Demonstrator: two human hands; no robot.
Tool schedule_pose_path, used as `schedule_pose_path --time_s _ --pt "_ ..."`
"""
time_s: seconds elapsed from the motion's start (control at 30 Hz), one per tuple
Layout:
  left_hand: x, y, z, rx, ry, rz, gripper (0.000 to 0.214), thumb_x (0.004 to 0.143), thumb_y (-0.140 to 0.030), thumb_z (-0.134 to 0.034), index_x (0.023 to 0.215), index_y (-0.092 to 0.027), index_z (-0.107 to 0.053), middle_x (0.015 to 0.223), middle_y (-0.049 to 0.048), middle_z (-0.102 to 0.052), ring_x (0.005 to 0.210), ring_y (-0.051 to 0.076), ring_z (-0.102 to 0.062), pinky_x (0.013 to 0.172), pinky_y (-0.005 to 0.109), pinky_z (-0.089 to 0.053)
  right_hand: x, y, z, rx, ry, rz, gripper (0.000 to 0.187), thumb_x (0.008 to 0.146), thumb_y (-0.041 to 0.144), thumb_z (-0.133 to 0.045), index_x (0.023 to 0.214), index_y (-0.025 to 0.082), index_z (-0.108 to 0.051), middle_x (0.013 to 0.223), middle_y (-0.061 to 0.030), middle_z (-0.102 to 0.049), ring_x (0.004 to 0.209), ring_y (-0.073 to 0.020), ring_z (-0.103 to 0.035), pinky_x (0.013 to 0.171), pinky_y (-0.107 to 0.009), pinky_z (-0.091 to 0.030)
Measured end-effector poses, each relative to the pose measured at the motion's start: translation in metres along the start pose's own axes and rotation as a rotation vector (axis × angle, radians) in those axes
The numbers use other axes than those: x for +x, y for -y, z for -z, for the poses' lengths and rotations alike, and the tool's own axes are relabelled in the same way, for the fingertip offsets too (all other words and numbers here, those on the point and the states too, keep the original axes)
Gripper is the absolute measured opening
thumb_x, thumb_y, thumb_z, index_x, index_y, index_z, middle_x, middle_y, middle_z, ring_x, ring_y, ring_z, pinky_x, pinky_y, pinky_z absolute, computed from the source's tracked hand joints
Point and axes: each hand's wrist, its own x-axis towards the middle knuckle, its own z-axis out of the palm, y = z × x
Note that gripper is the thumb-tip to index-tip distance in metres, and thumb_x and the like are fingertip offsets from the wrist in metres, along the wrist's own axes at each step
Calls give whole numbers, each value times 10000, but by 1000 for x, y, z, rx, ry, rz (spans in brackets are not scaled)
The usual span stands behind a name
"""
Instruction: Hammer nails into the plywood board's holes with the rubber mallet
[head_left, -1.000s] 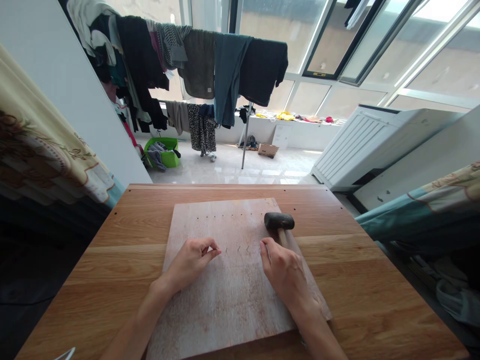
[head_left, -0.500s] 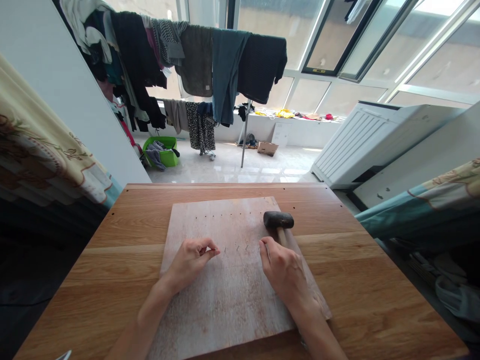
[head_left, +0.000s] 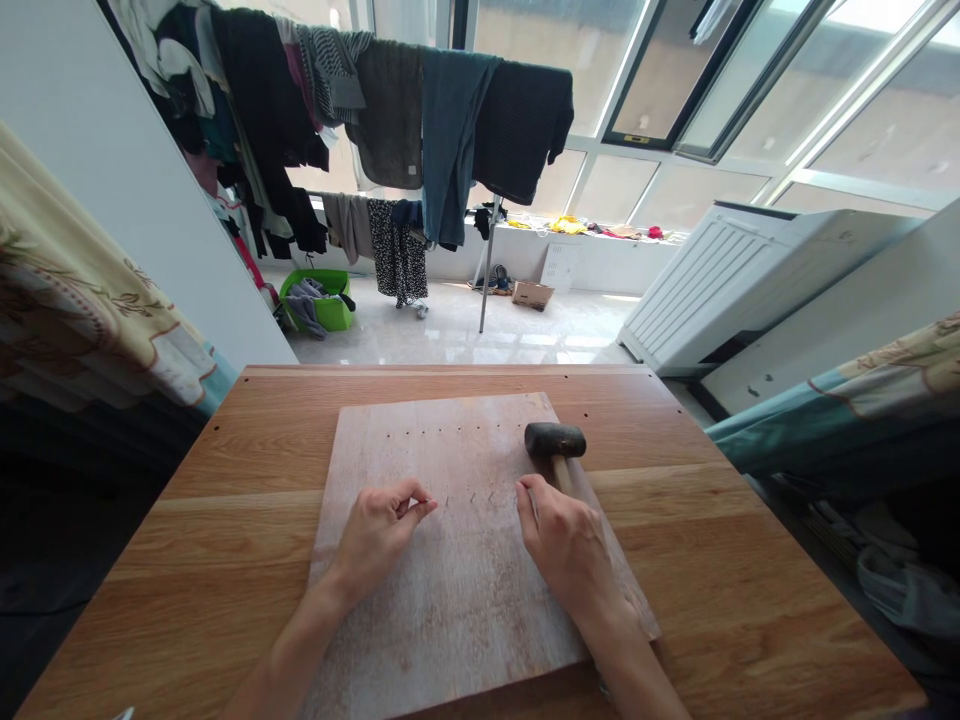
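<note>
A pale, worn wooden board (head_left: 465, 600) lies on a wooden table (head_left: 225, 540). My left hand (head_left: 379, 535) rests on the board with thumb and forefinger pinched on a small nail held upright near its middle. A few thin nails (head_left: 472, 498) stand in a short row just right of it. A row of small holes runs across the board farther back. My right hand (head_left: 566, 545) is closed round the wooden handle of a black-headed mallet (head_left: 555, 440), whose head rests on the board's right edge.
Beyond the table's far edge is a tiled floor with a clothes rack (head_left: 420, 120) full of hanging garments and a green laundry basket (head_left: 319, 300). A white appliance (head_left: 735, 280) stands at the right. Patterned curtains hang at both sides.
Both hands hold the same pose. The view has drifted slightly, so everything sits a little further left in the picture.
</note>
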Motion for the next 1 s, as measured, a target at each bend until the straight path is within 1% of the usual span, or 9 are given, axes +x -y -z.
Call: schedule_pose_path --time_s 0.3,0.37,0.5,0.6,0.67,0.77,0.83,0.93,1.0 --pt "0 -2 1 -72 2 22 305 842 -421 -642 645 -189 -666 546 -49 -328 521 111 -295 528 264 -208 -1 -1 -2 6 16 -9 452 1118 329 -311 854 195 -653 678 -39 -743 569 -205 -722 554 -313 -343" --pt "1 -6 3 -170 -25 21 309 823 -442 -672 639 -194 -663 545 -52 -318 521 112 -283 520 268 -199 -1 -1 -2 3 21 -14 438 1115 322 -325 861 195 -658 675 -36 -742 574 -207 -725 556 -313 -343" --pt "4 -14 5 -326 -145 10 312 797 -472 -730 657 -201 -661 560 -63 -285 529 111 -249 511 270 -187 -2 -2 -4 -9 31 -21 430 1111 317 -336 863 197 -666 675 -36 -742 568 -204 -719 559 -313 -340" --pt "4 -15 2 -339 -141 22 315 804 -469 -748 676 -195 -661 563 -74 -256 527 106 -233 506 265 -181 -3 -1 -4 -9 31 -19 436 1111 315 -330 855 198 -664 683 -42 -746 559 -204 -713 555 -313 -339" --pt "5 -14 0 -413 -137 16 325 808 -476 -761 708 -190 -647 576 -72 -288 535 102 -250 505 253 -189 -3 -1 -3 -4 25 -17 440 1110 315 -325 857 196 -664 682 -46 -747 557 -209 -714 556 -316 -341" --pt "5 -13 1 -635 -125 37 369 819 -491 -773 730 -194 -574 572 -85 -315 516 84 -228 482 230 -167 -2 0 -3 9 15 -13 434 1107 312 -325 867 194 -667 669 -43 -740 567 -218 -723 559 -314 -345" --pt "6 -14 4 -850 -57 81 386 846 -465 -755 709 -201 -509 547 -105 -277 484 69 -170 460 219 -142 -1 0 -2 19 9 -17 424 1103 317 -331 872 195 -665 658 -40 -732 575 -219 -728 561 -308 -347" --pt "6 -15 10 -1210 79 145 358 873 -343 -701 664 -203 -446 526 -113 -240 455 61 -117 431 204 -157 -1 0 -1 33 7 -37 400 1094 331 -346 864 200 -646 621 -32 -704 550 -218 -710 549 -303 -328" --pt "6 -14 14 -1396 116 184 297 848 -249 -661 648 -198 -448 517 -106 -253 441 61 -120 410 195 -180 -1 0 0 48 14 -57 382 1085 335 -354 839 208 -616 593 -23 -674 523 -217 -687 542 -304 -312"
